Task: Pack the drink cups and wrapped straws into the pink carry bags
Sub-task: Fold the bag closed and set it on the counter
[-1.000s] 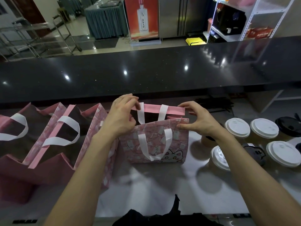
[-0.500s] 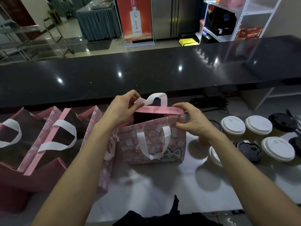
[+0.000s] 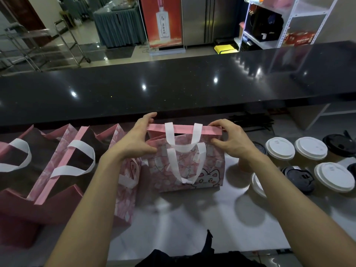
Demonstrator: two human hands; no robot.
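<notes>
— Still opening, not packing yet? Holding the small pink bag [image 3: 185,168] at its mouth, left hand [image 3: 134,141] pinching the left end of the rim, right hand [image 3: 231,143] gripping the right end, spreading the two sides apart.

— Yes, only preparing. Standing upright on the pale counter [image 3: 192,218], with the white handles [image 3: 183,147] hanging down over the front. Looking dark inside; not possible to tell if holding anything.

— And the drinks?

— Waiting just right of that bag, all outside: lidded cups [image 3: 310,149], white lids and black lids [image 3: 297,177], none packed as far as showing.

— Straws?

— Maybe the dark bundle [image 3: 252,122] behind and right of the bag, but too unclear.

— Other bags?

— Standing open, left of the small one, larger pink bags [image 3: 63,162]; contents hidden. Judging most of the work remaining.
</notes>
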